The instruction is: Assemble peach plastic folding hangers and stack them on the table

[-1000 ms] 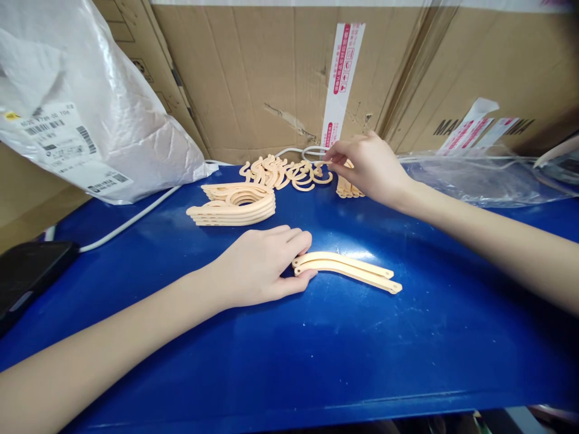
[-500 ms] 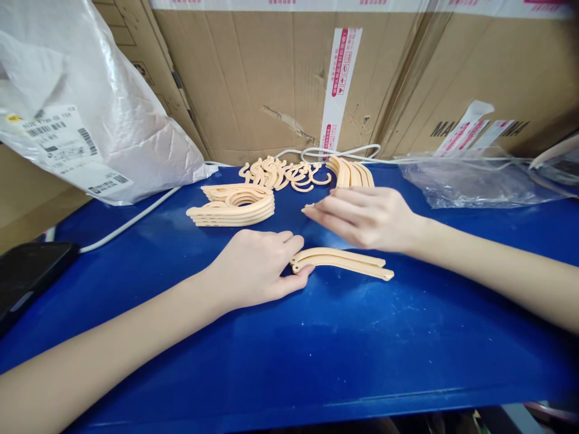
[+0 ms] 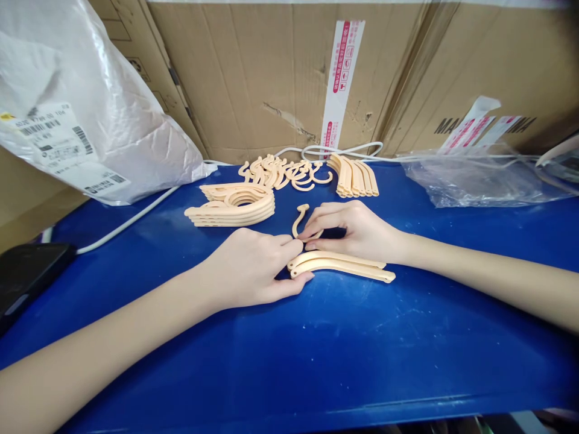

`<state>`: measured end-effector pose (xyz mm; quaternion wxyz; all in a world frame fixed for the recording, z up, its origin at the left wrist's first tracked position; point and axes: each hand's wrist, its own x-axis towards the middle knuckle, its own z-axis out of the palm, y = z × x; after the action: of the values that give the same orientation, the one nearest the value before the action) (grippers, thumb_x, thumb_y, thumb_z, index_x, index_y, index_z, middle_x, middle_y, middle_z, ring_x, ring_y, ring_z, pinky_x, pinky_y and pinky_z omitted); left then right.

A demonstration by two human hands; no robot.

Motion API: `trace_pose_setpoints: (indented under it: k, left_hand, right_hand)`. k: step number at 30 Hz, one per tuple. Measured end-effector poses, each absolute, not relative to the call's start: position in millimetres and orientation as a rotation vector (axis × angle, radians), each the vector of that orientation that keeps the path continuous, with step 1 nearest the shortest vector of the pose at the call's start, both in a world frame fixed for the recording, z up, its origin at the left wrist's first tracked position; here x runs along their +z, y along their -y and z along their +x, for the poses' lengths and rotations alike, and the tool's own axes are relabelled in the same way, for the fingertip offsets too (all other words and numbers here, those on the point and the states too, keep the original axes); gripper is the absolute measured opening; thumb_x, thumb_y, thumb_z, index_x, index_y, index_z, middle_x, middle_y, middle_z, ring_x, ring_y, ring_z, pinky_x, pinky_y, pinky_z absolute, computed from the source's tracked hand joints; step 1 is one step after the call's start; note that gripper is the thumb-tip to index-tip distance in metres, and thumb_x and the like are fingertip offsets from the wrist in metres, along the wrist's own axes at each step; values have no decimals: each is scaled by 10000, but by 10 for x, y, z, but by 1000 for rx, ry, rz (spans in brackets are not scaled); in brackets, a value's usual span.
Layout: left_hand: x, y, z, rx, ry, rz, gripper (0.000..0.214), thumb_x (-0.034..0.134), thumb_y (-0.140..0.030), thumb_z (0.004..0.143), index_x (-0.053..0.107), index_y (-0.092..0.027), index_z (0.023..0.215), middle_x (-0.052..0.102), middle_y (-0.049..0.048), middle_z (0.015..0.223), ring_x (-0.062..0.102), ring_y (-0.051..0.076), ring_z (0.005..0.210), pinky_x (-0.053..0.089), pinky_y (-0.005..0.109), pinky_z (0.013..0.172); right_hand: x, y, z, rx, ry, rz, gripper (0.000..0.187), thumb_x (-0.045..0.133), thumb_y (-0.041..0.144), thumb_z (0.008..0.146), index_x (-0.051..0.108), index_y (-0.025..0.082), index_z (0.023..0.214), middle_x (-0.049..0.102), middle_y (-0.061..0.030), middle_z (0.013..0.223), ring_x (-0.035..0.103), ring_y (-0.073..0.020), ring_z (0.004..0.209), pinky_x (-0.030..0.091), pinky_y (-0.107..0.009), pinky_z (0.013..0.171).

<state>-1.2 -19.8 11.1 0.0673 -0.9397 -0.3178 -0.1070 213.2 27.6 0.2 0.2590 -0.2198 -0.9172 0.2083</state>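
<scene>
Two peach plastic hanger arms [image 3: 344,267] lie stacked on the blue table [image 3: 316,349]. My left hand [image 3: 253,265] pinches their left end between thumb and fingers. My right hand [image 3: 355,232] is closed on a small peach hook [image 3: 299,218], held upright just above that same end. The two hands almost touch. Behind them lie a pile of loose hooks [image 3: 283,172], a stack of curved hanger pieces [image 3: 233,205] and a row of hanger arms [image 3: 355,178].
Cardboard boxes [image 3: 280,72] wall off the back of the table. A white plastic bag with labels [image 3: 81,102] sits at the back left, a clear bag [image 3: 479,181] at the back right. A white cable [image 3: 131,220] runs along the back, and a black phone [image 3: 27,274] lies at the left edge.
My right hand came back from the hook pile at the rear with one hook and brought it down to the left end of the hanger arms. My left hand stayed put.
</scene>
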Motion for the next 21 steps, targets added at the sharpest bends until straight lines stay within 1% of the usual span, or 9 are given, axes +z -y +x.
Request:
trace_pose_setpoints:
  k: [5,10,13,16,17,19,21]
  left_hand:
    - [68,171,-34,-385,886,-2803,329,501,-414,877,459,-187,642,565,-36,544,500,107,438,222,242,424]
    - [77,165,-39,-317,809,-2725,361,444,-451,915,496,-186,675,570,-25,564,561,121,495,239,264,440]
    - [132,187,-33,-276,706,-2628,441,400,-517,942,523,-176,691,557,-14,559,568,139,489,245,285,436]
    - [247,193,-33,-321,653,-2558,523,346,-583,950,530,-172,685,545,-7,548,552,141,466,258,287,435]
    - [301,183,-36,-336,664,-2526,516,342,-569,957,530,-174,683,547,-3,551,554,143,473,261,284,440]
    - [428,130,-46,-346,751,-2443,457,350,-481,975,536,-176,690,561,7,566,561,149,496,246,277,447]
    - [575,22,-62,-331,951,-2360,413,325,-405,981,549,-181,715,572,15,581,559,154,504,192,271,446]
  right_hand:
    - [-12,-304,2144,572,2500,-587,119,640,199,856,727,176,934,702,-53,983,634,-154,904,506,-318,810]
    - [-21,-316,2148,574,2493,-565,116,626,202,871,724,186,930,700,-46,979,629,-153,928,505,-331,841]
    - [-11,-329,2151,661,2471,-545,112,630,194,866,725,193,925,696,-46,986,636,-144,928,514,-327,841]
    - [19,-352,2159,789,2449,-523,106,630,182,862,726,189,908,701,-49,982,643,-138,929,517,-322,849]
    - [30,-361,2162,825,2441,-522,109,626,179,865,724,189,910,705,-50,982,644,-137,932,516,-320,854]
    - [49,-379,2168,883,2429,-522,114,618,181,872,720,185,923,712,-52,981,644,-137,939,509,-318,864]
    - [59,-395,2173,931,2419,-523,112,620,186,872,716,173,927,714,-57,979,643,-140,933,505,-320,867]
